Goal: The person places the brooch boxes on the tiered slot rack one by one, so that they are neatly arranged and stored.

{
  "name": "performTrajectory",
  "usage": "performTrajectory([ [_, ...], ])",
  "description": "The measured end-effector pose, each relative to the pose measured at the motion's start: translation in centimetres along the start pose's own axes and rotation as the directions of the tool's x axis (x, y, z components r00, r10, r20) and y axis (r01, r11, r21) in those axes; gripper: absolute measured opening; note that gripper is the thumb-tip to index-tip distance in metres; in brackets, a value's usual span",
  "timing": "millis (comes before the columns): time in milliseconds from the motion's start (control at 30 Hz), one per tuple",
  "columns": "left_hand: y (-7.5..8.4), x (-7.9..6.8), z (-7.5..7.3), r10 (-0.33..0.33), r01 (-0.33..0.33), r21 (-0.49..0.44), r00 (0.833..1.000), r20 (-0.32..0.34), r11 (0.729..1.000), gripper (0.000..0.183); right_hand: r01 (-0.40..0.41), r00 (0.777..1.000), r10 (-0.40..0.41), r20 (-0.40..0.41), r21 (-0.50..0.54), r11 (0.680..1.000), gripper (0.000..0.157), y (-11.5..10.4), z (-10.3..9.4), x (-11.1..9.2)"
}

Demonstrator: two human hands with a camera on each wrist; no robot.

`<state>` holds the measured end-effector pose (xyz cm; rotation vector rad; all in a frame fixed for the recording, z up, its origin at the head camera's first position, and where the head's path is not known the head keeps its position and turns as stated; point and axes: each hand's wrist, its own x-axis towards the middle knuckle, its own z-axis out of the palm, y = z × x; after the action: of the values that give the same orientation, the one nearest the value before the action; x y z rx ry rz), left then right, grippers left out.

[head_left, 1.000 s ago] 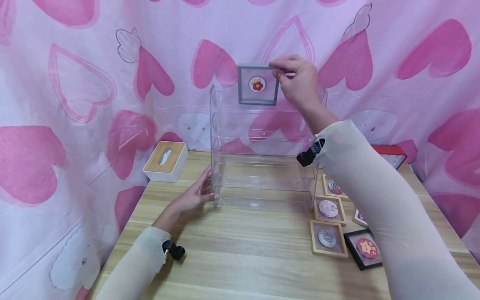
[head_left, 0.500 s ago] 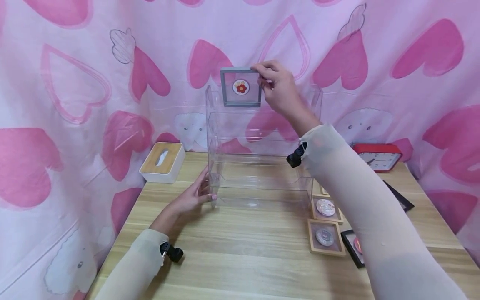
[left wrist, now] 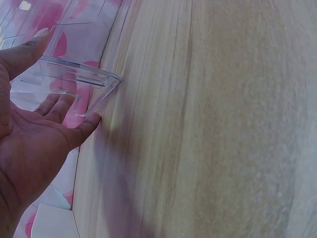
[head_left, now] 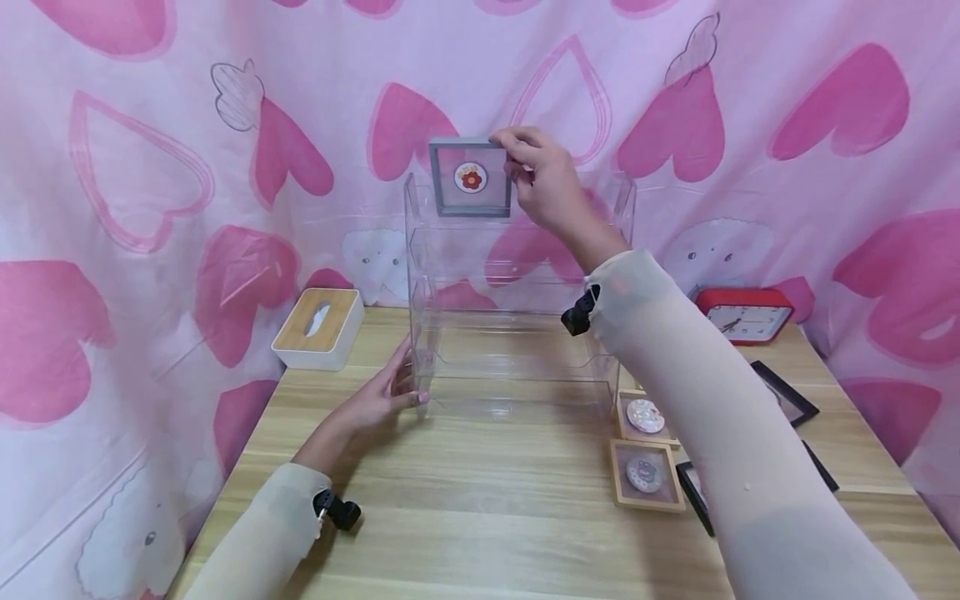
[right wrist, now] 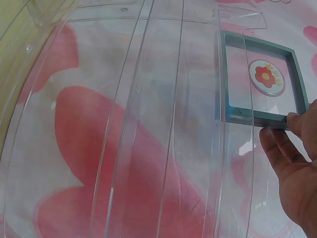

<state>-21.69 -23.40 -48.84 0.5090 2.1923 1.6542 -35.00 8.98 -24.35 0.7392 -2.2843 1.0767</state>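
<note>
Some room beside frame (head_left: 471, 177), right hand (head_left: 543, 178) pinching edge; left hand (head_left: 381, 400) spread, probably touching rack (head_left: 517, 367).

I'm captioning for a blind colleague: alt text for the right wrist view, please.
A right hand pinches a square grey-green frame near one corner, at a clear rack. The frame holds a round flower badge; pink-hearted cloth hangs behind.

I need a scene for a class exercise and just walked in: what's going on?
A person's right hand pinches a grey frame with a flower badge at the top tier of a clear rack; whether the frame rests there is unclear. The left hand touches the rack's lower left side. On the table, to the right, lie wooden frames with round badges.
</note>
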Motion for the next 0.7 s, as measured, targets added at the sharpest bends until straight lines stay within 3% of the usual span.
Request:
performTrajectory([
  [367, -0.2, -0.6, 0.0, -0.004, 0.004, 0.0, 1.0, -0.016, 1.0, 0.115, 0.024, 1.0, -0.024, 0.002, 0.008, 1.0, 0.046, -0.2, 1.2, 0.2],
  [700, -0.4, -0.4, 0.3, -0.027, 0.028, 0.008, 1.0, -0.011, 1.0, 0.113, -0.069, 0.997, 0.068, 0.029, 0.013, 0.998, 0.049, -0.1, 0.8, 0.3],
])
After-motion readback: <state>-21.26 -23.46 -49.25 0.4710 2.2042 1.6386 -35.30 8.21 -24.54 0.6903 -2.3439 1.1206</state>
